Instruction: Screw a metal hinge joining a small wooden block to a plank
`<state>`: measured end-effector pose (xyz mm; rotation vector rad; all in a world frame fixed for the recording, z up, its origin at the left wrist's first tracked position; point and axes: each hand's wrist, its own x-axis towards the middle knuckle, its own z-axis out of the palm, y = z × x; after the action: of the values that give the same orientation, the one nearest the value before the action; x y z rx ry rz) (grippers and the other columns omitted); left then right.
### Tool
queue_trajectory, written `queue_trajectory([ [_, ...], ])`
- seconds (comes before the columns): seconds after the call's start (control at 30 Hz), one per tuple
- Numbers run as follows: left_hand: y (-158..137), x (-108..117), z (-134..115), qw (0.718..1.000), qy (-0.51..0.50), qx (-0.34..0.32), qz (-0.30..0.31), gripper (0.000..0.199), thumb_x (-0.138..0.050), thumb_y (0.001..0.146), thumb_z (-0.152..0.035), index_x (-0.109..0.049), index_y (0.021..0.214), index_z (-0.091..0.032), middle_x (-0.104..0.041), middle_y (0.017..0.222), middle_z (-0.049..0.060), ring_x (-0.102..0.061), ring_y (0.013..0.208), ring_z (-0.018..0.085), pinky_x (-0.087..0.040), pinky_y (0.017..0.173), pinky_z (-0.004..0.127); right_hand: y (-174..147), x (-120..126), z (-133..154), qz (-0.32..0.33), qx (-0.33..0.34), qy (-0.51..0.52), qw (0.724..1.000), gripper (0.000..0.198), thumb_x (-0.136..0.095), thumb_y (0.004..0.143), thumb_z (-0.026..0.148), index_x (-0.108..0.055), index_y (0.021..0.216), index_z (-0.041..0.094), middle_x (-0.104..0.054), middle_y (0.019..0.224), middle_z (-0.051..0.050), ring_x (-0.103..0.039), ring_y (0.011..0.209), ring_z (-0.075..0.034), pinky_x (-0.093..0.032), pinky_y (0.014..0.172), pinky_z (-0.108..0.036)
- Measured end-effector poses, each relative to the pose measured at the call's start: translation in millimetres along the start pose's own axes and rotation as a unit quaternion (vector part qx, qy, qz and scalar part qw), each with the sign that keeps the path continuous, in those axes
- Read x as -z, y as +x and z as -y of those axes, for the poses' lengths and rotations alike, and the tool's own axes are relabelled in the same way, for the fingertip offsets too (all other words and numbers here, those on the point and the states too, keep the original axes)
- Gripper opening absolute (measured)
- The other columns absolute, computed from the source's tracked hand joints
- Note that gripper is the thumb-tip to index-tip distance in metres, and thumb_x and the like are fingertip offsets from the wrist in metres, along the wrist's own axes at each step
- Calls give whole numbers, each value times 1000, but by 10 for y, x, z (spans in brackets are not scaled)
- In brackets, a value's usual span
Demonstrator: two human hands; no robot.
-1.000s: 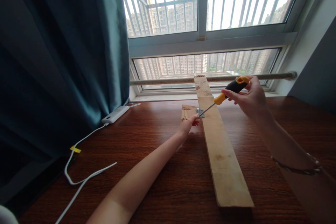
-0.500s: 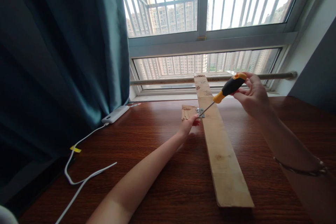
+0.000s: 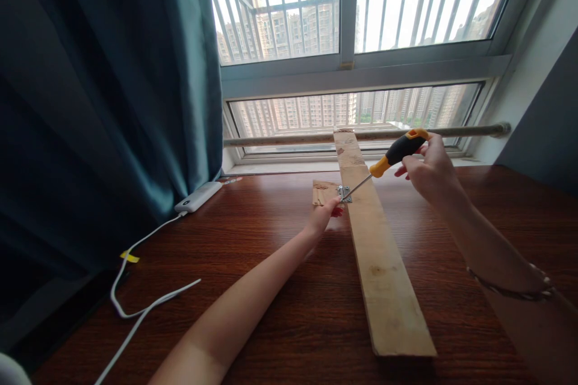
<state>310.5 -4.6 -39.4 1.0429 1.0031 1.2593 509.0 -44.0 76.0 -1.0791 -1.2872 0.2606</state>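
A long wooden board [image 3: 383,271] lies lengthwise on the table, its far end by the window. A short wooden piece [image 3: 323,191] sits against its left side. A metal hinge [image 3: 345,194] spans the two. My left hand [image 3: 323,215] is closed at the near edge of the hinge, thumb on top; its other fingers are partly hidden. My right hand [image 3: 431,168] grips the handle end of a yellow-and-black screwdriver [image 3: 400,151]. The screwdriver slants down to the left, with its tip at the hinge beside my left thumb.
The dark red-brown wooden table [image 3: 253,240] runs up to a barred window. A metal rail [image 3: 284,140] crosses in front of the glass. At left are a blue curtain [image 3: 180,72], a white power bank [image 3: 198,196] and its white cable [image 3: 118,301].
My right hand has shifted slightly and its fingers have changed position on the screwdriver handle. The screwdriver has tilted a little lower. My left hand, hinge and boards have stayed in place.
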Motion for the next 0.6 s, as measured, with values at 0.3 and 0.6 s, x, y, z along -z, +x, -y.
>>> queue_trajectory([
  [0.3, -10, -3, -8, 1000, 1, 3, -7, 16, -65, 67, -28, -61, 69, -13, -60, 60, 5, -54, 50, 12, -44, 54, 26, -57, -20, 240, 2, -40, 2, 999, 49, -72, 59, 36, -49, 99, 19, -61, 78, -4, -59, 43, -16, -47, 31, -26],
  [0.6, -19, -14, -25, 1000, -16, 1, -1, 16, -65, 67, -27, -63, 69, -12, -61, 60, 4, -55, 51, 12, -46, 55, 27, -10, 43, 294, 46, 29, 32, 998, 59, -74, 57, 26, -48, 111, 27, -60, 101, -4, -64, 74, -20, -57, 62, -35],
])
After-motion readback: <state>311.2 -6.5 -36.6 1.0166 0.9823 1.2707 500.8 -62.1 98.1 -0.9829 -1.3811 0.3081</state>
